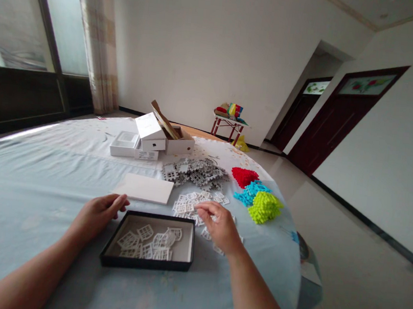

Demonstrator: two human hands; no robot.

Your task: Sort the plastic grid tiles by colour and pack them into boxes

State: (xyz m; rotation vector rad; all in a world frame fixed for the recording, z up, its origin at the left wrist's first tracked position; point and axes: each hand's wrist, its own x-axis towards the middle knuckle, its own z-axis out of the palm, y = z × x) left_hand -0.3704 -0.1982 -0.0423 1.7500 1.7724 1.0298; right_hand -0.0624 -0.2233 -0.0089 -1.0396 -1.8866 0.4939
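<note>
A black-rimmed box [145,264] lies on the cloth-covered table, with several white lattice pieces [147,250] inside it. Left of the box's upper corner is my left hand [99,214], its fingers curled with thumb and forefinger close together; whatever they may hold is too small to make out. My right hand [220,225] reaches over the pile of white lattice pieces [186,204] beyond the box's right corner. Its fingers are bent together at the pile's edge, and their tips are too small to tell whether a piece is between them.
A white lid [147,189] lies beyond the box. Farther back are grey pieces [197,171] and white boxes [152,144]. Red [244,177], blue [252,192] and green [265,208] piles sit at the right, near the table's curved edge.
</note>
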